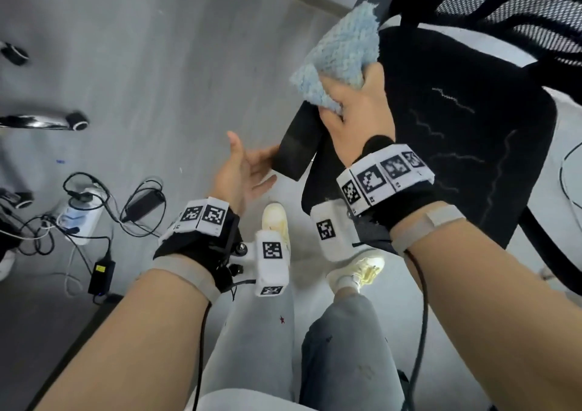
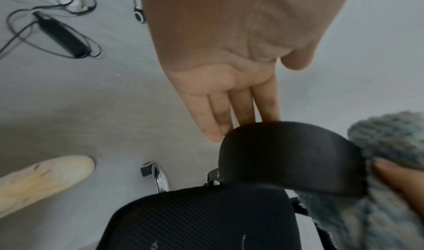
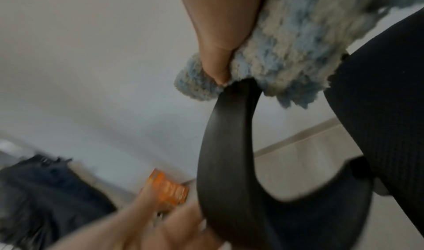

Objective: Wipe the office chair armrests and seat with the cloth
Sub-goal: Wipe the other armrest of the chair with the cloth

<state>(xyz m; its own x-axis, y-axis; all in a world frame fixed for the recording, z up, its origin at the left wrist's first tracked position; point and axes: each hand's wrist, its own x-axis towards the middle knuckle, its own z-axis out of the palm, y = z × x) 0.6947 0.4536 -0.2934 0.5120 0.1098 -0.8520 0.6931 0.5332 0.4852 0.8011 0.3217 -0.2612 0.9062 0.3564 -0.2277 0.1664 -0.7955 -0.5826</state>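
Note:
A black office chair stands at the right with its mesh seat [image 1: 456, 127] and a black armrest [image 1: 299, 143] on its left side. My right hand [image 1: 356, 108] grips a fluffy light-blue cloth [image 1: 340, 55] wrapped over the armrest's far part; the thumb pinches the cloth [image 3: 286, 36] against the armrest [image 3: 229, 145]. My left hand [image 1: 248, 168] is open, its straight fingers [image 2: 241, 108] reaching behind the near end of the armrest [image 2: 286, 157]. Whether they touch it I cannot tell.
On the grey floor at the left lie a white power strip [image 1: 75, 215], black adapters [image 1: 100, 272] and tangled cables. Another chair's chrome leg with castor [image 1: 63, 121] sits further left. My pale shoes [image 1: 277, 221] stand under the armrest.

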